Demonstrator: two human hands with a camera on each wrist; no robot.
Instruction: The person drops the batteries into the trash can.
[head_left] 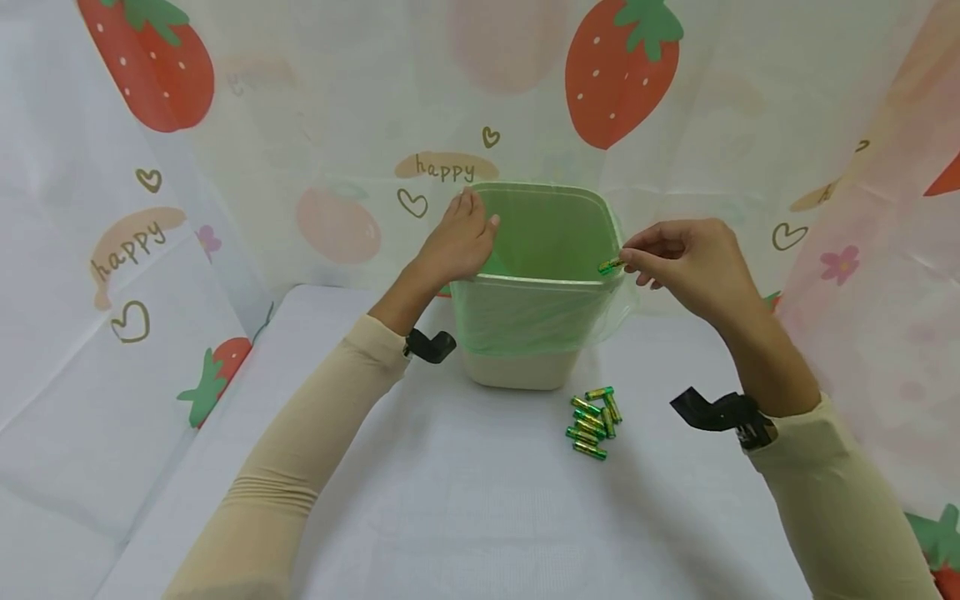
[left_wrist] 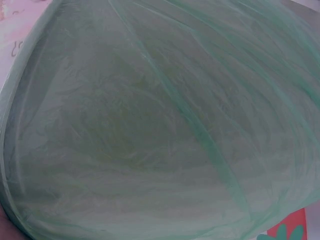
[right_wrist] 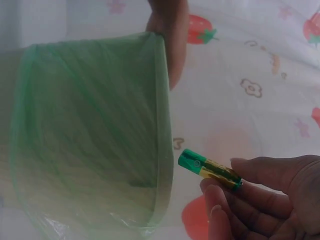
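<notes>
Left hand (head_left: 463, 237): you have it over the left rim of the bin (head_left: 517, 371), thumb toward the opening. Cannot tell whether the fingers clamp the rim or just rest there; the left wrist view shows mostly green bag (head_left: 525, 317).

Right hand (head_left: 686, 267): thumb and fingertips pinched together on one battery (right_wrist: 210, 169), near one end, the other end pointing at the bin. From the head view it overlaps the right rim; the right wrist view shows a small gap between battery and rim.

Rest of the batteries (head_left: 589, 451): loose pile on the white cloth (head_left: 480, 500), in front of the bin and to its right.

Risks, as I judge them. Let go short of the rim and the battery probably drops outside, down the bag or onto the cloth. The bag stands loose on your right side; a fingertip or the battery could snag it and drag the edge off. Lean hard with the left hand and the bin may tip or slide. Round batteries could roll if your right sleeve (head_left: 840, 483) or the black strap (head_left: 712, 411) brushes the pile.
</notes>
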